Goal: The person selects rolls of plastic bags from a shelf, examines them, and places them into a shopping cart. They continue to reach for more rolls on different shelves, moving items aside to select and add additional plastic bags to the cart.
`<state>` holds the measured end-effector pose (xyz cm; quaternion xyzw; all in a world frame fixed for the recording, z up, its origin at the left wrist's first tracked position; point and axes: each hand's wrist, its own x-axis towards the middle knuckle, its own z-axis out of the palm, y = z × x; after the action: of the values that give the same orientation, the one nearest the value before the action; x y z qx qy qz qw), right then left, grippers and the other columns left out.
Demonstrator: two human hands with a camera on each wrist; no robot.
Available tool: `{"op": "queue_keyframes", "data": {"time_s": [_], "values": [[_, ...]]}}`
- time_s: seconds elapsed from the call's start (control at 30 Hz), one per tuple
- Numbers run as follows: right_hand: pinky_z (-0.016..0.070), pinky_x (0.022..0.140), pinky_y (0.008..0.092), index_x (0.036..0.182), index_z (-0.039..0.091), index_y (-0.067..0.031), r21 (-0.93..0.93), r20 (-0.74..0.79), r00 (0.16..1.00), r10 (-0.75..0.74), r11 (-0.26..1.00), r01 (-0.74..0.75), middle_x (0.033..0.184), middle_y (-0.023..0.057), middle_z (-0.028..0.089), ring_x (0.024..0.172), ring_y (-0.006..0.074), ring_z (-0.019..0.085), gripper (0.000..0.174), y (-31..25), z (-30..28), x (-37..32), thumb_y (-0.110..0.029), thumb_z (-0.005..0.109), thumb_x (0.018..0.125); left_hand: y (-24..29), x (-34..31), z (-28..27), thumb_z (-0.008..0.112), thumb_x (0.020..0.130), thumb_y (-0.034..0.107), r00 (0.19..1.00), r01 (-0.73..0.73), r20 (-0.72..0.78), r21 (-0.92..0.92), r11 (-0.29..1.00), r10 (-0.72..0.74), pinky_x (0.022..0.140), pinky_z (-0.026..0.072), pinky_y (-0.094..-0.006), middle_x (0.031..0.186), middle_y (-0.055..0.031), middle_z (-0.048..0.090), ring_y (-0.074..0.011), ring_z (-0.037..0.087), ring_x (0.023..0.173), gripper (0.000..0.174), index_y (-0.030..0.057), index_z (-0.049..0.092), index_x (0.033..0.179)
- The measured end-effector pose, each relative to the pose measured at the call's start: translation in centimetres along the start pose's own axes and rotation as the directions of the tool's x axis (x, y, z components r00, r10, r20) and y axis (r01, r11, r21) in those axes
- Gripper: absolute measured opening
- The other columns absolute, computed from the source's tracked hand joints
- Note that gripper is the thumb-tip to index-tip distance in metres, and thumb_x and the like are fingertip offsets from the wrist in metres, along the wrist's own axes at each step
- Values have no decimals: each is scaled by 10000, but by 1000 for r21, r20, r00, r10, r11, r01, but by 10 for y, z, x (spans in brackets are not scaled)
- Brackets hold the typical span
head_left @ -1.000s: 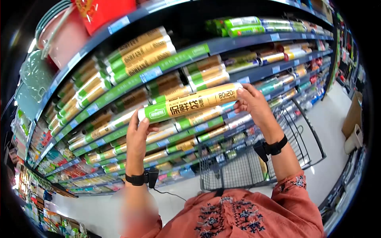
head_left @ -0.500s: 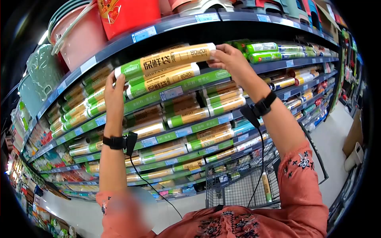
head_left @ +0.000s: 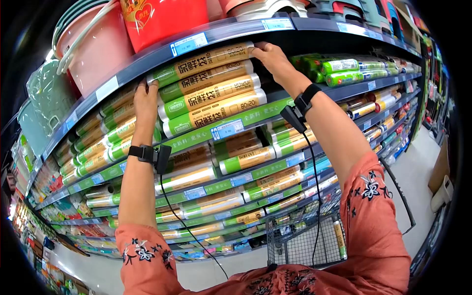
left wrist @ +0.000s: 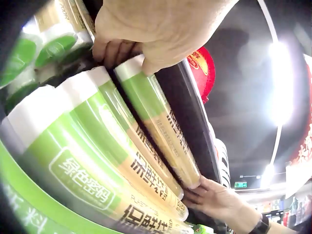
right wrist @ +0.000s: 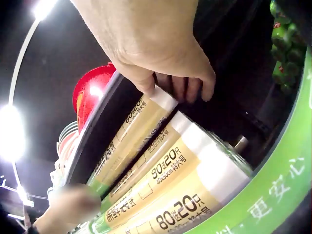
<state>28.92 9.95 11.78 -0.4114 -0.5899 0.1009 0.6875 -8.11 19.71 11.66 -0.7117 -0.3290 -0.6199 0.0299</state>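
A green-and-tan roll of plastic food bags (head_left: 201, 64) lies lengthwise over a stack of matching rolls (head_left: 214, 115) on the upper shelf. My left hand (head_left: 146, 98) pinches its green end; in the left wrist view the thumb is on the near side of this roll (left wrist: 148, 105) and the fingers reach behind it. At the tan end my right hand (head_left: 271, 61) holds on, its thumb against the white tip of the roll (right wrist: 131, 124) in the right wrist view. Dark space shows between this roll and the shelf above.
Overhead, the top shelf edge (head_left: 226, 34) carries price tags, with a red bucket (head_left: 164, 22) and a pink bucket (head_left: 96, 46) on it. Green-wrapped rolls (head_left: 344, 71) lie farther right. A wire shopping cart (head_left: 300, 246) below contains another roll (head_left: 340, 241). Cables hang from both wrist cameras.
Both hands have carried the roll of food bags up and away from me, from in front of the shelves onto the stack on the upper shelf. The head view has shifted too.
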Motion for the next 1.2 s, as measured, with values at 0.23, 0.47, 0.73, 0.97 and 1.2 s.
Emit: {"op": "queue_keyframes", "data": {"time_s": [0.23,0.47,0.73,0.97,1.2], "values": [[442,855,313,1081,698,-15,-31,41,996,84,996,-83,974,74,679,917,174,568,298,14,23,26,-261,700,913,-26,26,9,574,970,382,994,43,88,155,987,-58,1012,418,-464,1270,-337,589,-507,532,1193,555,-25,526,1344],[435,845,318,1008,696,-26,-112,41,990,137,985,-131,946,66,677,896,175,557,248,28,25,38,-256,696,915,-30,32,14,517,975,477,964,104,201,315,943,-174,1067,390,-488,1423,-321,474,-498,479,1274,647,42,427,1446],[442,855,330,1055,702,-25,-131,18,989,144,981,-141,970,83,684,910,187,568,296,30,27,35,-285,695,915,-22,25,11,513,962,529,979,75,166,234,969,-116,1061,397,-477,1359,-339,528,-505,494,1262,710,19,418,1447],[459,793,333,1046,698,-28,-209,36,990,135,970,-124,959,87,680,861,185,565,315,34,27,40,-315,696,915,-3,16,8,518,963,519,972,122,167,249,961,-166,1049,405,-479,1312,-384,536,-525,503,1245,731,1,370,1456],[467,799,345,1063,699,-29,-231,7,990,139,964,-134,962,90,682,872,177,569,319,38,28,43,-312,700,917,-3,13,7,546,952,487,969,151,173,134,979,-174,1035,408,-477,1313,-385,533,-528,505,1236,703,-12,404,1425]]}}
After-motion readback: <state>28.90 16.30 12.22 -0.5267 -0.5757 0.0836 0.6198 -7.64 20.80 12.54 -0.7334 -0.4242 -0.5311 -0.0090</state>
